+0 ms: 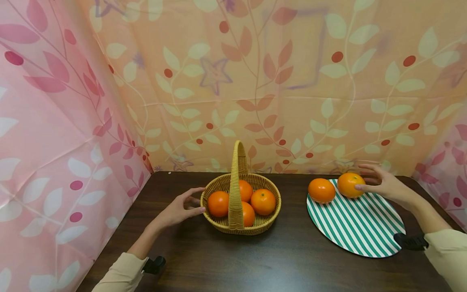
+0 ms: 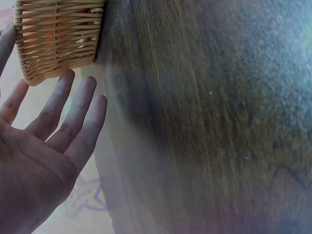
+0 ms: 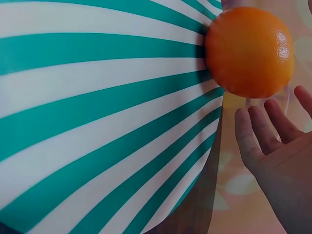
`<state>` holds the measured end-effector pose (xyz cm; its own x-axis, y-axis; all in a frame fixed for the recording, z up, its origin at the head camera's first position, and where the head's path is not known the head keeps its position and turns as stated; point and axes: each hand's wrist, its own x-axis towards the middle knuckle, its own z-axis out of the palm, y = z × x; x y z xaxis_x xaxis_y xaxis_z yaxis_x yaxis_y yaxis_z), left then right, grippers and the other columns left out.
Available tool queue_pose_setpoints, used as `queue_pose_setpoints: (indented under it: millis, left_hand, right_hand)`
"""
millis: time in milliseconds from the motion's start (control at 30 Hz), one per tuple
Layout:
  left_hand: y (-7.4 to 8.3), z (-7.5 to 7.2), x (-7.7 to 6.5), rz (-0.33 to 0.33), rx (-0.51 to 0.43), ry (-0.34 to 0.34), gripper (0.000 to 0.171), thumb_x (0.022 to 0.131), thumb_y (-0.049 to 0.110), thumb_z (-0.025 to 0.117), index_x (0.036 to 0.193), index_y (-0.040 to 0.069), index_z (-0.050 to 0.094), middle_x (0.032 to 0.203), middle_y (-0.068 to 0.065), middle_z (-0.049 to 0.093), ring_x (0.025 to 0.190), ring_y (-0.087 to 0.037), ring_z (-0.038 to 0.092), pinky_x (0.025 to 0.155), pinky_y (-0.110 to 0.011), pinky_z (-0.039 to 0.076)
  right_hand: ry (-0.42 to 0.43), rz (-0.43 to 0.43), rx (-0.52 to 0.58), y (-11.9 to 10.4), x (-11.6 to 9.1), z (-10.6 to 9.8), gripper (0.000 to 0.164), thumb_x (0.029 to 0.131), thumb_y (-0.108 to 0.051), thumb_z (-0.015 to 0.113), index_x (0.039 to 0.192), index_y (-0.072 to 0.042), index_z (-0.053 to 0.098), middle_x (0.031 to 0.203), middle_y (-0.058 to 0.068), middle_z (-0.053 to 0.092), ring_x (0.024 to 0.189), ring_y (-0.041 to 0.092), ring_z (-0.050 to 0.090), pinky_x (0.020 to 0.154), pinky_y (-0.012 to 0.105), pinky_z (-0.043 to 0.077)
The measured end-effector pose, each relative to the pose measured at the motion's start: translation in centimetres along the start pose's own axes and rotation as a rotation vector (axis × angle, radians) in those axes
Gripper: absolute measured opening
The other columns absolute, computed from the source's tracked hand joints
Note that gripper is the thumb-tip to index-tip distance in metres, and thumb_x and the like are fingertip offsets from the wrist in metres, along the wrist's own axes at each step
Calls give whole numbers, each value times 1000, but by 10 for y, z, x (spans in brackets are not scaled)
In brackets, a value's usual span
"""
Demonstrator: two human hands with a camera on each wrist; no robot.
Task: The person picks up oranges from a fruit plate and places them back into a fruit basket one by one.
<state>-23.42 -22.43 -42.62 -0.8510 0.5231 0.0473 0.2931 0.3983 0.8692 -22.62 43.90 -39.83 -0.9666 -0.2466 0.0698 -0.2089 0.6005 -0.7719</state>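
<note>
A wicker basket [image 1: 215, 224] with an arched handle stands on the table, holding several oranges [image 1: 263, 202]. At its left side is my left hand [image 1: 178, 209], thumb and fingertips at the rim; the left wrist view shows its fingers extended beside the woven wall [image 2: 58, 44]. Two more oranges sit at the far edge of a round green-and-white striped mat [image 1: 368, 227]. Beside the right one of these, an orange [image 1: 348, 185], my right hand [image 1: 388, 187] has its fingers spread. In the right wrist view, a gap shows between the visible fingers and that orange [image 3: 249, 52].
The other orange [image 1: 322, 190] on the mat lies left of the one by my right hand. Dark wood table [image 1: 292, 259] shows between basket and mat. Leaf-patterned cloth [image 1: 255, 81] rises along the back and both sides.
</note>
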Motion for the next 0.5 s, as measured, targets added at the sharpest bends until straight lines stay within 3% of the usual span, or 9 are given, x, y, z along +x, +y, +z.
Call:
queue_pose_setpoints:
  millis: [33,133,267,367,500]
  left_hand:
    - [0,0,0,-2,0,0,67,97,19,73,153,5,40,117,-21,67,97,-34,70,83,-44,56]
    - [1,1,0,-1,-4,-1,67,97,17,73,153,5,40,118,-22,66,98,-34,70,84,-44,56]
    - [1,0,0,6,-7,0,67,97,17,73,154,6,40,119,-22,66,98,-33,70,85,-45,56]
    - [1,0,0,5,-6,-1,67,97,17,73,154,7,40,119,-21,66,98,-32,70,85,-45,56]
    - [1,0,0,2,1,-1,66,97,18,73,154,7,40,119,-21,66,98,-32,70,85,-45,56]
  right_hand:
    - [-8,7,4,1,1,0,75,101,-14,65,157,3,18,152,33,27,127,60,38,92,64,46]
    - [-22,22,15,3,2,1,76,102,-15,64,157,5,16,152,34,27,128,59,37,93,71,41]
    - [-31,46,14,7,4,2,76,103,-18,64,157,5,17,151,34,30,127,56,40,90,46,53]
    - [-36,51,9,11,5,4,75,102,-18,65,156,6,20,148,35,34,124,52,44,82,28,53]
    - [-25,44,-30,14,7,5,69,101,-19,68,152,8,31,140,36,44,116,49,52,78,28,54]
